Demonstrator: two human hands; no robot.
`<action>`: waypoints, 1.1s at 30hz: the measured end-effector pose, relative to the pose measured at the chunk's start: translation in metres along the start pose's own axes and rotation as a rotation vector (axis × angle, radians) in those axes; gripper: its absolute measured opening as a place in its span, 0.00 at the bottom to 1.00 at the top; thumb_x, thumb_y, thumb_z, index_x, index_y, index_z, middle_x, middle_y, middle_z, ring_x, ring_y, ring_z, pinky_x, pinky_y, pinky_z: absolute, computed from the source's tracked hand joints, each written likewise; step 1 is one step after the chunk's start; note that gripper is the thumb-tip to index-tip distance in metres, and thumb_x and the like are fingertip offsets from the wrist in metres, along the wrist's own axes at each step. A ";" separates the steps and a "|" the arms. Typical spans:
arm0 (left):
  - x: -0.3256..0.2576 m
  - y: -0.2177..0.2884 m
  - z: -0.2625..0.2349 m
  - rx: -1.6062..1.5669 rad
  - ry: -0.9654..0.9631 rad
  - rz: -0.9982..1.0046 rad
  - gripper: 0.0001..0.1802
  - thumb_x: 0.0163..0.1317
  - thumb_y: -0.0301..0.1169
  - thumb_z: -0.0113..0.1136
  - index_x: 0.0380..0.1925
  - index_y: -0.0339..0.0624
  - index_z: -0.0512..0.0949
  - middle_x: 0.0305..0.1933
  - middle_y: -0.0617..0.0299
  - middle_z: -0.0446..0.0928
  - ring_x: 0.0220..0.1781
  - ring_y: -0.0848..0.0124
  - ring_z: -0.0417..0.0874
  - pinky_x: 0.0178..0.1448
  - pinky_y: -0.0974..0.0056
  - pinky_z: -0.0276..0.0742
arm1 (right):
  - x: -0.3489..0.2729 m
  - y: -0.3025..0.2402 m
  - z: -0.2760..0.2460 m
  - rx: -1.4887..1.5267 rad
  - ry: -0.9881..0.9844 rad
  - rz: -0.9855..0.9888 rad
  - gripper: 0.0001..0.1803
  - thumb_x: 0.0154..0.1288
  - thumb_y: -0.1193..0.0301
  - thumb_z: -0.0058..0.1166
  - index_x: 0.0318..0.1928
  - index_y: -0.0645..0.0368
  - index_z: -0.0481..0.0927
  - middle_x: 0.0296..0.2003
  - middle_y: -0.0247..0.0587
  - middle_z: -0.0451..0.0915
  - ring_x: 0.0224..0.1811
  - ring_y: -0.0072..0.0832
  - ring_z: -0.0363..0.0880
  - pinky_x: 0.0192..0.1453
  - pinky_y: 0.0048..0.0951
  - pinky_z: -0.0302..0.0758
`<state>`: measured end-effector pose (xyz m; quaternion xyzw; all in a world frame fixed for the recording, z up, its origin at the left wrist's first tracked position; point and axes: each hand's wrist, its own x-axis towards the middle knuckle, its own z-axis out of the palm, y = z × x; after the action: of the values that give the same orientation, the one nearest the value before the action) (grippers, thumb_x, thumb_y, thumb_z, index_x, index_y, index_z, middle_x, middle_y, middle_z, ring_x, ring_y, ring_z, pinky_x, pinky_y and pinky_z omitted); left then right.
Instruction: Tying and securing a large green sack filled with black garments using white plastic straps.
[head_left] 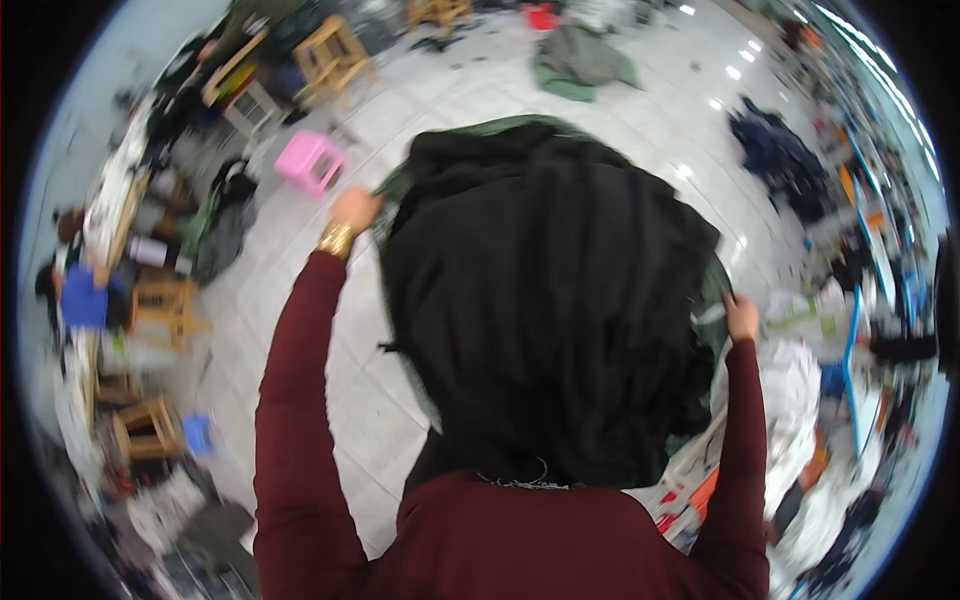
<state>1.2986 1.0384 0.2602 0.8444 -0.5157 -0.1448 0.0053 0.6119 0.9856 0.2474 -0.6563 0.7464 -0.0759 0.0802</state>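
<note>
A large heap of black fabric (540, 290) fills the middle of the view, close against my front. It lies on a dark green cloth (720, 290), whose edge shows around the heap at the top, left and right. My left hand (355, 210), with a gold band at the wrist, is closed on the green cloth's edge at the upper left. Lower down on the right, my right hand (741, 318) grips the opposite edge of the same cloth. Both arms are stretched out around the bundle. What lies beneath the black fabric is hidden.
Left of the heap stands a pink plastic stool (310, 163). Wooden stools (165, 312) and a seated person in blue (85, 298) line the left side. Ahead lies a grey-green cloth pile (580, 62); dark blue fabric (778, 150) and white cloth (792, 410) are on the right.
</note>
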 end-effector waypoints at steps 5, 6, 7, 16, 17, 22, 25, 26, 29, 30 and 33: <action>-0.017 0.012 -0.009 -0.191 0.075 0.149 0.24 0.53 0.50 0.49 0.22 0.38 0.79 0.24 0.48 0.77 0.31 0.53 0.79 0.37 0.55 0.73 | -0.046 0.052 -0.005 -0.233 -0.091 -0.036 0.29 0.51 0.47 0.50 0.28 0.67 0.77 0.29 0.61 0.76 0.35 0.54 0.74 0.37 0.47 0.69; -0.015 0.007 -0.006 -0.242 0.074 0.194 0.23 0.53 0.50 0.49 0.23 0.40 0.79 0.25 0.49 0.77 0.33 0.54 0.79 0.38 0.55 0.73 | -0.053 0.072 -0.009 -0.354 -0.169 -0.047 0.32 0.51 0.46 0.49 0.30 0.70 0.76 0.25 0.62 0.75 0.33 0.52 0.75 0.36 0.47 0.68; -0.015 0.004 -0.004 -0.218 0.065 0.226 0.22 0.53 0.50 0.49 0.24 0.42 0.79 0.27 0.49 0.77 0.35 0.54 0.79 0.39 0.55 0.74 | -0.063 0.082 -0.020 -0.543 -0.293 -0.243 0.30 0.56 0.47 0.45 0.35 0.67 0.75 0.29 0.62 0.75 0.33 0.50 0.76 0.36 0.47 0.69; -0.011 -0.023 -0.012 -0.522 -0.163 0.502 0.16 0.53 0.43 0.49 0.24 0.43 0.77 0.23 0.55 0.76 0.29 0.57 0.77 0.33 0.56 0.72 | -0.097 0.043 -0.049 -0.807 -0.541 0.058 0.19 0.59 0.68 0.40 0.53 0.49 0.68 0.55 0.55 0.62 0.59 0.47 0.59 0.54 0.43 0.64; -0.003 -0.029 -0.012 -0.581 -0.158 0.497 0.16 0.55 0.43 0.48 0.27 0.43 0.77 0.26 0.55 0.77 0.32 0.58 0.78 0.36 0.57 0.72 | -0.093 0.044 -0.051 -0.799 -0.484 0.029 0.19 0.59 0.68 0.41 0.53 0.49 0.68 0.54 0.55 0.62 0.58 0.47 0.60 0.54 0.43 0.64; 0.025 -0.101 0.011 -0.753 0.011 0.382 0.16 0.56 0.42 0.48 0.30 0.42 0.77 0.29 0.55 0.78 0.32 0.59 0.78 0.37 0.58 0.72 | -0.093 0.046 -0.040 -0.732 -0.249 -0.118 0.21 0.59 0.64 0.42 0.54 0.50 0.67 0.50 0.55 0.67 0.53 0.47 0.64 0.52 0.42 0.66; 0.029 -0.139 0.026 -0.836 0.030 0.290 0.15 0.58 0.40 0.49 0.29 0.39 0.75 0.27 0.58 0.77 0.30 0.65 0.79 0.34 0.63 0.71 | -0.106 0.053 -0.035 -0.668 -0.102 -0.180 0.23 0.59 0.61 0.43 0.54 0.51 0.67 0.47 0.55 0.69 0.50 0.47 0.67 0.51 0.41 0.67; 0.027 -0.145 0.032 -0.868 0.031 0.275 0.14 0.58 0.39 0.49 0.29 0.39 0.75 0.26 0.58 0.77 0.29 0.68 0.79 0.33 0.65 0.71 | -0.117 0.060 -0.034 -0.648 -0.051 -0.190 0.23 0.58 0.60 0.44 0.55 0.52 0.67 0.46 0.55 0.70 0.49 0.47 0.68 0.50 0.41 0.67; 0.015 -0.145 0.036 -0.945 -0.095 0.235 0.13 0.58 0.39 0.49 0.30 0.39 0.75 0.25 0.58 0.77 0.28 0.67 0.78 0.33 0.65 0.71 | -0.164 0.089 -0.048 -0.600 0.134 -0.196 0.25 0.58 0.58 0.44 0.55 0.53 0.67 0.44 0.55 0.73 0.46 0.47 0.71 0.49 0.40 0.68; 0.010 -0.141 0.038 -0.982 -0.131 0.234 0.14 0.57 0.39 0.50 0.29 0.39 0.75 0.25 0.56 0.77 0.28 0.61 0.77 0.33 0.62 0.70 | -0.187 0.100 -0.053 -0.588 0.206 -0.192 0.25 0.58 0.57 0.45 0.55 0.53 0.66 0.43 0.55 0.74 0.45 0.47 0.72 0.49 0.40 0.69; 0.002 -0.116 0.030 -1.043 -0.195 0.289 0.13 0.57 0.37 0.50 0.31 0.39 0.75 0.25 0.57 0.77 0.27 0.68 0.78 0.33 0.66 0.71 | -0.193 0.104 -0.081 -0.407 0.091 0.359 0.28 0.55 0.55 0.49 0.52 0.60 0.69 0.43 0.56 0.74 0.48 0.48 0.71 0.51 0.41 0.67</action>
<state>1.3928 1.0954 0.2127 0.6329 -0.4844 -0.4565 0.3954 0.5179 1.1908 0.3081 -0.5122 0.8534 0.0618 -0.0746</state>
